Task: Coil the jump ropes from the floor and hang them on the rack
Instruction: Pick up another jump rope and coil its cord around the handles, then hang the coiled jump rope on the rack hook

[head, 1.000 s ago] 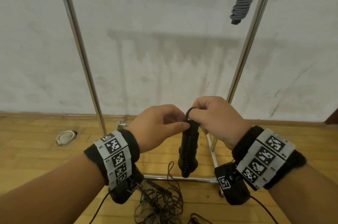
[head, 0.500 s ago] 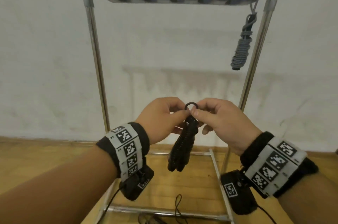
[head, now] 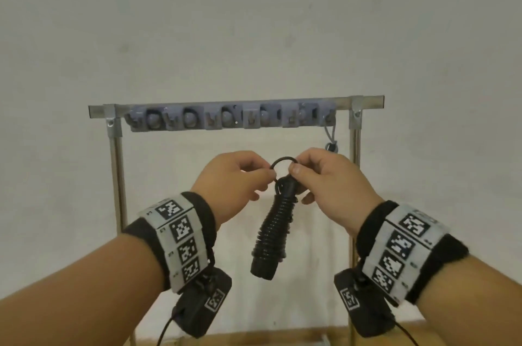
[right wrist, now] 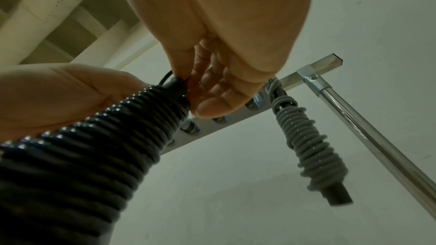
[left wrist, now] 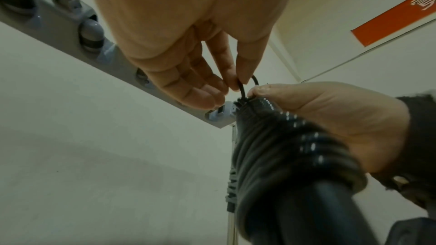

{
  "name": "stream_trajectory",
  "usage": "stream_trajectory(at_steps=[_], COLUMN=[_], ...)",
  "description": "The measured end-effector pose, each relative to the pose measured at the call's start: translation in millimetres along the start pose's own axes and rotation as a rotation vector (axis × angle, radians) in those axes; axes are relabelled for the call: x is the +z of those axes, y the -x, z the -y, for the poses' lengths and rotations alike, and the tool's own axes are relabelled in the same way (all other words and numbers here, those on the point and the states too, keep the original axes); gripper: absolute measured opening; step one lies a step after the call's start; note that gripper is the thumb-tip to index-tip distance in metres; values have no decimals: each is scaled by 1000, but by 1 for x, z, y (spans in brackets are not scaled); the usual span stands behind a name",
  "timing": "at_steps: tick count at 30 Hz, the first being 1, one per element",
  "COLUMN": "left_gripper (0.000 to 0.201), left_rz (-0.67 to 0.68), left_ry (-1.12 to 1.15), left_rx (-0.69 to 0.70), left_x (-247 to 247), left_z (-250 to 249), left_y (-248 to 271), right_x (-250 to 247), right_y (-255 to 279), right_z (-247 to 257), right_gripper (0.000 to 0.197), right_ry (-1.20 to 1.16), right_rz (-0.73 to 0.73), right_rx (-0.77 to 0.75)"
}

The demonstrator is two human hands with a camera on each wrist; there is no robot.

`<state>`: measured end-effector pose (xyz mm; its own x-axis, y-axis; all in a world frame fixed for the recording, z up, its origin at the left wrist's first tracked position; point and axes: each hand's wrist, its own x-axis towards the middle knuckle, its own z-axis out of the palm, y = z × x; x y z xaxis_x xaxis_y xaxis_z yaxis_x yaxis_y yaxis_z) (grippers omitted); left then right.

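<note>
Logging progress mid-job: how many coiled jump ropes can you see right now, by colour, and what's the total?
Black coiled rope, loop pinched by left hand and right hand: 1
Grey coiled rope, hanging at the rack's right end: 1
Total: 2

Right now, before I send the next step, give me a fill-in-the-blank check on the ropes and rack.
1. Both hands pinch the small ____ atop the coiled black rope.
2. The rope already hanging on the rack is ____ in colour.
3. It hangs at the rack's ____ end.

Missing words: loop; grey; right
</note>
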<state>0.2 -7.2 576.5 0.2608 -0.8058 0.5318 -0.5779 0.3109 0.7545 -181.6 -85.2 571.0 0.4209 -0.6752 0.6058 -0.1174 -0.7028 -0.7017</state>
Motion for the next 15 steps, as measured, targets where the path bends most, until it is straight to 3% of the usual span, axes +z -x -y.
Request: stream_trajectory(at_steps=[7, 15], left_gripper=[14, 21], left_rz=[-5, -97], left_ry=[38, 108], left_rx=[0, 9], left_x=[6, 23], left_z=[-15, -30], left_y=[-48, -92], right_x=[-13, -31], right_y=[-51, -95], right_z=[-3, 0], right_gripper=[11, 17], right_ry=[14, 60], right_rz=[-31, -90], right_rx=[-53, -58])
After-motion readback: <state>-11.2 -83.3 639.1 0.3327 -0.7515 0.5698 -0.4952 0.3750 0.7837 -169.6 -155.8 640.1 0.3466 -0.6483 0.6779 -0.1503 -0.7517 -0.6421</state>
